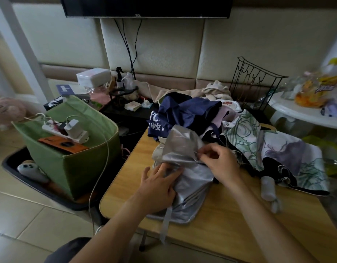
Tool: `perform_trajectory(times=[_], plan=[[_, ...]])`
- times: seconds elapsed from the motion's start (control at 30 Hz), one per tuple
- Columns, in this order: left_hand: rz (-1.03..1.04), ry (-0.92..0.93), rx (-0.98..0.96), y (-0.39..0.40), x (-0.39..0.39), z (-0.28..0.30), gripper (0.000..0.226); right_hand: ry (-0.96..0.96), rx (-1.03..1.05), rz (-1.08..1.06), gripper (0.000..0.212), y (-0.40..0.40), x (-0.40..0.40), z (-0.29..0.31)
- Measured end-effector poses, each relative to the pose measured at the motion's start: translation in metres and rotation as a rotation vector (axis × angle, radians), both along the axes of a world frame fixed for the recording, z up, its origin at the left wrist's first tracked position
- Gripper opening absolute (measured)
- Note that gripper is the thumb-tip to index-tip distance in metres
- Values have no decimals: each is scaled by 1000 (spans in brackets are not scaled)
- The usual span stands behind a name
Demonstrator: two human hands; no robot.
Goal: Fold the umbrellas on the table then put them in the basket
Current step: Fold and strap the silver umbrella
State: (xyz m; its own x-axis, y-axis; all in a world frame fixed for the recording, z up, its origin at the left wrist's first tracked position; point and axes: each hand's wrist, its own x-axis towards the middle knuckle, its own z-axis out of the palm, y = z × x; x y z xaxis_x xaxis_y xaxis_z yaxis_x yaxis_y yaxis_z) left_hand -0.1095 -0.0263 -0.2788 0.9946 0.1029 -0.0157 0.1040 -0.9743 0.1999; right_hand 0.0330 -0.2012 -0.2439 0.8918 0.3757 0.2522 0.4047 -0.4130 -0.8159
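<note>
We fold the silver umbrella (184,168) on the desk (230,224).
Left hand (160,186) presses flat, fingers spread; right hand (218,160) pinches its canopy. Green basket (72,160) sits at nine o'clock.

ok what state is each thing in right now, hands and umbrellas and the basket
silver umbrella: partly folded, on the table
left hand: flat, pressing the silver canopy
right hand: pinching a canopy fold
floral umbrella: unfolded, spread out
navy umbrella: crumpled, unfolded
green basket: open, no umbrella visible inside
</note>
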Motion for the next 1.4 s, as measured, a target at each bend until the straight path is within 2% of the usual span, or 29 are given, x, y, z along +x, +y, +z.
perform_trajectory(times=[0.1,0.2,0.27,0.3,0.4,0.47,0.57,0.7,0.8,0.83,0.93,1.03,1.17,1.27,1.4], plan=[[38,-26,-95,6,1,17,50,-89,58,31,13,-4,-9,4],[208,-340,-289,8,0,26,7,-129,8,91,14,-13,-23,4],[300,-586,-457,9,-5,29,14,-154,-22,133,13,-19,-34,3],[292,-626,-541,10,-9,30,18,-178,-29,145,11,-21,-38,2],[97,-494,-722,8,-16,37,34,-250,-44,155,6,-25,-45,1],[23,-482,-769,4,-17,39,33,-282,-50,153,4,-27,-46,0],[74,-553,-880,2,-11,34,31,-371,-38,99,3,-29,-48,-2],[188,-512,-1155,5,-14,38,59,-462,35,-38,9,-33,-49,-2],[142,-436,-1255,1,-17,48,32,-499,72,-56,13,-35,-51,1],[109,-402,-1274,0,-17,51,31,-519,85,-22,13,-34,-52,3],[32,-314,-1316,-4,-15,52,54,-562,78,132,6,-30,-56,6],[37,-275,-1368,-6,-14,50,37,-542,50,232,10,-27,-59,1],[153,-262,-1433,-7,-12,45,22,-511,56,225,12,-26,-63,0],[212,-248,-1500,-6,-10,42,33,-477,76,206,16,-26,-66,2],[219,-245,-1555,-7,-10,44,42,-424,31,184,9,-26,-69,-1]])
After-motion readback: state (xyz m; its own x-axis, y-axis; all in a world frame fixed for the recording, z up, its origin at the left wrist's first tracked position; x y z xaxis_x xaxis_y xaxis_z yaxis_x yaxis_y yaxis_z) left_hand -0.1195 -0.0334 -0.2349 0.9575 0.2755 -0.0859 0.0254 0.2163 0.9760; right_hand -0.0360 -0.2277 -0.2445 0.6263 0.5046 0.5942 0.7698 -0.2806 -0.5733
